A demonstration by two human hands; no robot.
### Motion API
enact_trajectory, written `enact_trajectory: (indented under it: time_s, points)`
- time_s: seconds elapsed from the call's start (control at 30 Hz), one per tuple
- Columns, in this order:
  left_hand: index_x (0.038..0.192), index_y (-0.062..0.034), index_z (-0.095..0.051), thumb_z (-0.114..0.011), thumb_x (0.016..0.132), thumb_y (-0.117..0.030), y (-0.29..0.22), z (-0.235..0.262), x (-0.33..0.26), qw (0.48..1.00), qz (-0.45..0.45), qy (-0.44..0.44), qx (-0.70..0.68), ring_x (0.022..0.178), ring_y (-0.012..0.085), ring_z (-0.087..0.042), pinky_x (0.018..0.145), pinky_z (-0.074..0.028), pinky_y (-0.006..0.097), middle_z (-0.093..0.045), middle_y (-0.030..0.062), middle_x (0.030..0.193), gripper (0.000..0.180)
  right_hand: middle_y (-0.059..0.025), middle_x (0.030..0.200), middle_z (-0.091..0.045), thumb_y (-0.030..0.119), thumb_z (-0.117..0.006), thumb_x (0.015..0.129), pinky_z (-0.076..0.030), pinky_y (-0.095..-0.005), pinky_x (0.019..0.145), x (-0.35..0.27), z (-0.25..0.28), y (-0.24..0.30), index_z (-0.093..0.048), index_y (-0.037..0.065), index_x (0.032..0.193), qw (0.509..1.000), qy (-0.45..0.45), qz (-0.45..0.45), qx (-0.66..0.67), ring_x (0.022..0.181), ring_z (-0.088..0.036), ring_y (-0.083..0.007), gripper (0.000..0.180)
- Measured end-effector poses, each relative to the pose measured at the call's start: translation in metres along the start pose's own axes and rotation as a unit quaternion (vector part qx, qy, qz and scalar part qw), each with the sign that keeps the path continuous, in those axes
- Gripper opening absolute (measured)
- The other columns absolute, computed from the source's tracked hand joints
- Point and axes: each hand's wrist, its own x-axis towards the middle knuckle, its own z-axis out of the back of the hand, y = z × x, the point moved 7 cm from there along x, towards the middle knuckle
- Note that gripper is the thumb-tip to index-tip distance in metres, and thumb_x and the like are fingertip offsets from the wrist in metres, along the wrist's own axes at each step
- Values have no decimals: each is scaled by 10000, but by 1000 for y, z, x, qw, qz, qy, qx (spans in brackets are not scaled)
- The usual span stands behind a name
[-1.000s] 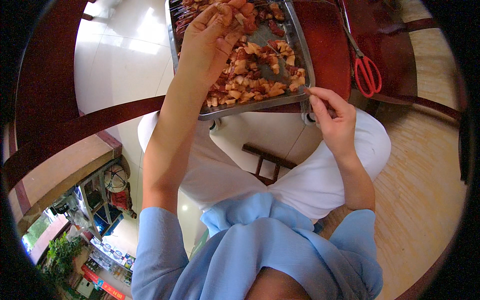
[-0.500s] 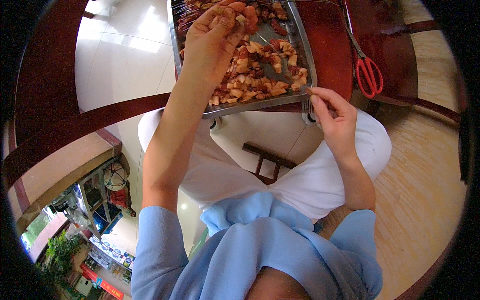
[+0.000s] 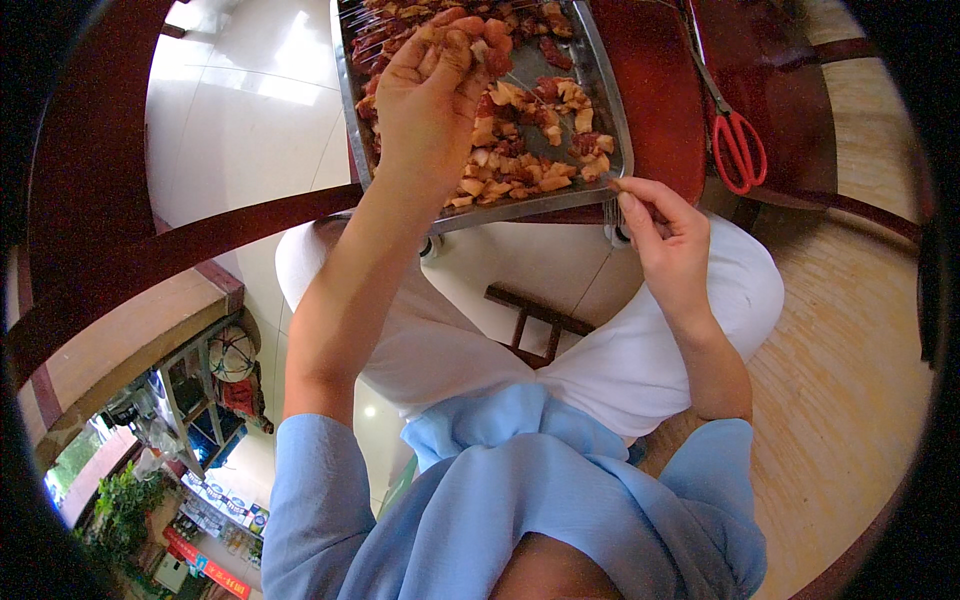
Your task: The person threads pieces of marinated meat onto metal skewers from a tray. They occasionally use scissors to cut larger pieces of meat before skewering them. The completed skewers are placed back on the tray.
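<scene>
My left hand (image 3: 430,85) is closed over the far part of a metal tray (image 3: 500,213), its fingers curled around pieces of raw meat (image 3: 496,48). My right hand (image 3: 668,228) pinches the end of a thin skewer (image 3: 540,98) at the tray's near right corner. The skewer slants up and left across the tray toward the meat in my left hand. Below both hands lie many small chunks of cut meat (image 3: 530,172), pale and dark red. Several loaded skewers (image 3: 375,28) lie at the tray's far left, partly hidden by my left hand.
The tray rests on a dark red stool or table (image 3: 660,120). Red-handled scissors (image 3: 738,150) lie to its right. A dark curved wooden bar (image 3: 200,235) passes under my left forearm. Shelves and a green plant (image 3: 125,505) stand at the lower left.
My left hand has shifted slightly to the right, still closed on the meat. The right hand stays almost in place with the skewer.
</scene>
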Motion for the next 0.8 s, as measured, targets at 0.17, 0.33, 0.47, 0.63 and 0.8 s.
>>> enact_trajectory:
  time_s: [0.17, 0.33, 0.47, 0.63, 0.8]
  points:
    - [1212, 47, -530, -535, 973, -62, -1, -15, -14, 998, -14, -47, 31, 1113, 249, -594, 986, -516, 367, -603, 125, 1137, 263, -47, 882, -694, 67, -652, 894, -471, -220, 684, -1, -2, 0, -685, -17, 1024, 1000, 3, -7, -2, 765, -592, -74, 158]
    - [1224, 43, -527, -555, 963, -62, -3, -6, -11, 998, -40, -57, -1, 1110, 250, -595, 1000, -509, 387, -603, 125, 1151, 283, 27, 775, -598, 69, -621, 925, -373, -192, 562, -2, -7, 2, -677, -3, 1058, 999, 13, 10, 28, 650, -481, -29, 161]
    - [1218, 44, -530, -580, 948, -53, -2, 0, -9, 997, -34, -65, 12, 1094, 256, -605, 1002, -507, 392, -611, 122, 1151, 291, 55, 724, -555, 70, -607, 939, -330, -183, 507, -2, -9, 0, -672, 2, 1074, 999, 26, 13, 32, 599, -432, -10, 165]
    - [1212, 46, -533, -584, 943, -42, -2, -2, -11, 997, -31, -71, 16, 1091, 259, -612, 999, -511, 376, -620, 124, 1138, 287, 54, 711, -544, 82, -609, 940, -323, -181, 500, -2, -10, -5, -663, 1, 1082, 998, 27, 7, 50, 589, -427, -9, 172]
    - [1166, 23, -578, -552, 955, -23, -2, -10, -10, 999, -21, -47, 14, 1005, 228, -663, 852, -589, 317, -660, 140, 1100, 217, 51, 666, -513, 135, -616, 939, -304, -183, 469, -4, -18, -9, -660, 7, 1070, 970, 110, -147, 161, 564, -407, -4, 189]
